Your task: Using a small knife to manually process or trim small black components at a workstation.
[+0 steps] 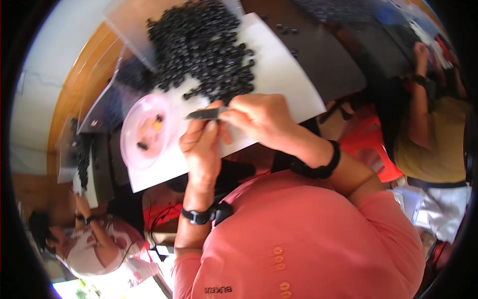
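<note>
My right hand (261,117) is closed around a small knife, whose dark, pointed blade (201,114) reaches left across the fingertips of my left hand. My left hand (201,147) is closed beneath the blade, thumb and fingers pressed together. Whatever it may hold is hidden by the blade and fingers. Both hands are over the near edge of a white board (274,55). Just beyond them a large heap of small, shiny black round pieces (204,50) covers the board. Left of my left hand is a pink round bowl (132,149) with a few black and yellowish bits inside.
Clear plastic bins (107,84) stand at the left and behind the heap. A few loose black pieces (286,30) lie on the dark table (323,60). Other people sit at the lower left and far right. A red stool (371,144) is to the right.
</note>
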Action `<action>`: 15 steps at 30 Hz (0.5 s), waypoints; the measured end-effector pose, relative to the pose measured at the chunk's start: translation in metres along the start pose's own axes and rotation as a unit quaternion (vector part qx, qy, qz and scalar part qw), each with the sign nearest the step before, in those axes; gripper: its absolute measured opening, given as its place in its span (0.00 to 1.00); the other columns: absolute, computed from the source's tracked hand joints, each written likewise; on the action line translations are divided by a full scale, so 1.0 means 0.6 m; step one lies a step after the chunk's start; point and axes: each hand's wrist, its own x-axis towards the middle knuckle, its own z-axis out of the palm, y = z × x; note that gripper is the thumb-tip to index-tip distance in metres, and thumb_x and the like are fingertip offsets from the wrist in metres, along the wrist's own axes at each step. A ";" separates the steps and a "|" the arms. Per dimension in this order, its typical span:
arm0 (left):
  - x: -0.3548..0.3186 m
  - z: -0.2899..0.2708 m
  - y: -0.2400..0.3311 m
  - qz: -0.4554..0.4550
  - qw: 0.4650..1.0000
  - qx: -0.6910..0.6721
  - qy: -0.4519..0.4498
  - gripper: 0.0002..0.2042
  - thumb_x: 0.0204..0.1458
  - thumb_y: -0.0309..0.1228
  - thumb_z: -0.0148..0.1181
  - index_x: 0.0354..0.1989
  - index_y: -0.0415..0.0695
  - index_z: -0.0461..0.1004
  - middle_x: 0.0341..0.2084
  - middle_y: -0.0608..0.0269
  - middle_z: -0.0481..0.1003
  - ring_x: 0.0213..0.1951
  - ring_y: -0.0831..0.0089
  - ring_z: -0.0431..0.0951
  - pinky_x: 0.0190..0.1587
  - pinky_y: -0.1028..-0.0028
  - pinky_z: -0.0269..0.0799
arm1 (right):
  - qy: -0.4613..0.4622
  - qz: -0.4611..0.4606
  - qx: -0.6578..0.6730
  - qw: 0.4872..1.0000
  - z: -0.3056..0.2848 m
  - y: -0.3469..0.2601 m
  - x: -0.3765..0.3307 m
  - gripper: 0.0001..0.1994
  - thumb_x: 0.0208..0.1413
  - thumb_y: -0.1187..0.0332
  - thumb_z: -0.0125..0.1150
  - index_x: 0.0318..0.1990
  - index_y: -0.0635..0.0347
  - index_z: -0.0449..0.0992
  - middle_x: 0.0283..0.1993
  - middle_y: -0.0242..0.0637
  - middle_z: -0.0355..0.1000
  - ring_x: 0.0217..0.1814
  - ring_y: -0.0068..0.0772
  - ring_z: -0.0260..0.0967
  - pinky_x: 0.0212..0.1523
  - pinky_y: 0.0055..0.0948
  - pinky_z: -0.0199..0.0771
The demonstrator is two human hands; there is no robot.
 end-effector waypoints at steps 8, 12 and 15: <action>-0.003 0.004 0.008 -0.005 0.998 0.021 -0.051 0.17 0.64 0.18 0.49 0.61 0.34 0.72 0.38 0.62 0.76 0.31 0.76 0.73 0.40 0.76 0.71 | 0.011 0.005 0.014 1.000 0.005 0.012 -0.002 0.20 0.59 0.58 0.65 0.20 0.55 0.66 0.15 0.35 0.66 0.16 0.39 0.66 0.17 0.37 0.61; -0.003 -0.002 0.010 -0.001 0.998 0.025 -0.066 0.18 0.65 0.18 0.49 0.62 0.34 0.71 0.39 0.62 0.75 0.31 0.76 0.73 0.40 0.76 0.72 | 0.009 0.004 0.015 1.000 0.003 0.007 0.003 0.20 0.59 0.58 0.65 0.20 0.55 0.65 0.15 0.34 0.65 0.16 0.38 0.65 0.17 0.36 0.61; -0.002 -0.003 0.010 -0.009 0.997 0.012 -0.076 0.18 0.64 0.17 0.49 0.63 0.34 0.70 0.40 0.62 0.75 0.31 0.75 0.74 0.40 0.76 0.73 | 0.009 0.004 0.016 1.000 0.003 0.009 0.003 0.20 0.59 0.58 0.65 0.20 0.55 0.65 0.15 0.34 0.65 0.16 0.37 0.65 0.17 0.36 0.60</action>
